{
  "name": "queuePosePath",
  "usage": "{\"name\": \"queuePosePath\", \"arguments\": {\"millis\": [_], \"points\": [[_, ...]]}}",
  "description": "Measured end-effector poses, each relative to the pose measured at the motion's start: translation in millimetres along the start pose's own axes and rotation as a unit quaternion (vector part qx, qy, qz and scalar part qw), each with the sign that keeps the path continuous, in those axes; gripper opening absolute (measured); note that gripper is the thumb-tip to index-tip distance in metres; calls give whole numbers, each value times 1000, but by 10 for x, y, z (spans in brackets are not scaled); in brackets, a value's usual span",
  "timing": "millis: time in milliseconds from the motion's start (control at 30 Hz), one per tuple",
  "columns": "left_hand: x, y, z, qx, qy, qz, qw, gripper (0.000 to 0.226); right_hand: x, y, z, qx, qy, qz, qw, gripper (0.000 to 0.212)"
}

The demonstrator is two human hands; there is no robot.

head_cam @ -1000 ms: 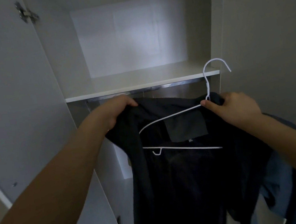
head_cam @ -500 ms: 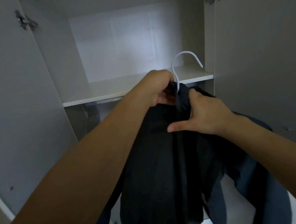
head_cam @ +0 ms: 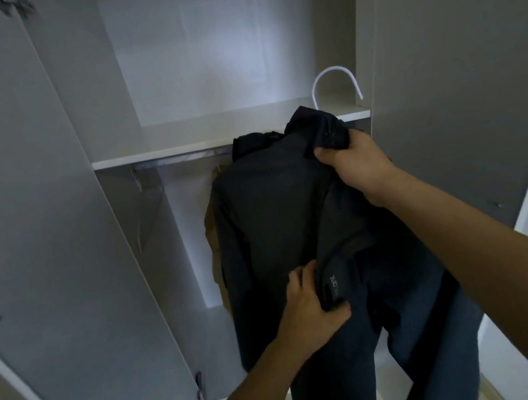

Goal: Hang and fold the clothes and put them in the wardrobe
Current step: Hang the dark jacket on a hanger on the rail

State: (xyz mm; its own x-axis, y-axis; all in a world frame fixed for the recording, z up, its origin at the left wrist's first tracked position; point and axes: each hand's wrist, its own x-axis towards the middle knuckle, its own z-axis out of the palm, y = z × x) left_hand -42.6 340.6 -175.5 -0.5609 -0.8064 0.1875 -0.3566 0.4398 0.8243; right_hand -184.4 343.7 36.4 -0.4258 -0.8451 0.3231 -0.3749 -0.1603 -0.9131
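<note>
Left hand [head_cam: 310, 312] has dropped to pinch dark shirt [head_cam: 275, 218] mid-body; right hand [head_cam: 357, 165] fingers grip collar w/ hanger [head_cam: 334, 83], before wardrobe rail [head_cam: 181, 159]. Soft, light, slippy; hold at hook.

1. The room is dim, and the whole view looks grey and muted.
2. A soft patch of light falls on the pale back panel of the open grey wardrobe [head_cam: 199, 48], brightest near its middle.
3. Deep shadow sits under the white shelf board [head_cam: 159, 153].
4. The dark hanging garment [head_cam: 273, 205] shows almost no detail.
5. Door edges bow outward at the sides, and everything looks slightly soft.
</note>
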Motion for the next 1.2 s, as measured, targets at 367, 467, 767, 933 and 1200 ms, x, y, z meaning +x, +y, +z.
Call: {"name": "queuePosePath", "arguments": {"millis": [367,467,767,933,1200], "points": [[244,311,374,-112,206,-7,972,64,-280,-97,-132,125,-33,-6,992,9],[337,179,114,-76,225,-36,971,15,-318,-110,-275,112,-21,-16,993,9],[301,-240,-575,-17,216,3,976,30,-451,482,-521,-266,103,-19,958,23],[268,-92,-762,151,219,84,960,20,-559,808,-570,-250,230,67,938,53],[320,257,-900,308,122,138,934,13,-888,1093,-269,-381,142,-141,903,59]]}}
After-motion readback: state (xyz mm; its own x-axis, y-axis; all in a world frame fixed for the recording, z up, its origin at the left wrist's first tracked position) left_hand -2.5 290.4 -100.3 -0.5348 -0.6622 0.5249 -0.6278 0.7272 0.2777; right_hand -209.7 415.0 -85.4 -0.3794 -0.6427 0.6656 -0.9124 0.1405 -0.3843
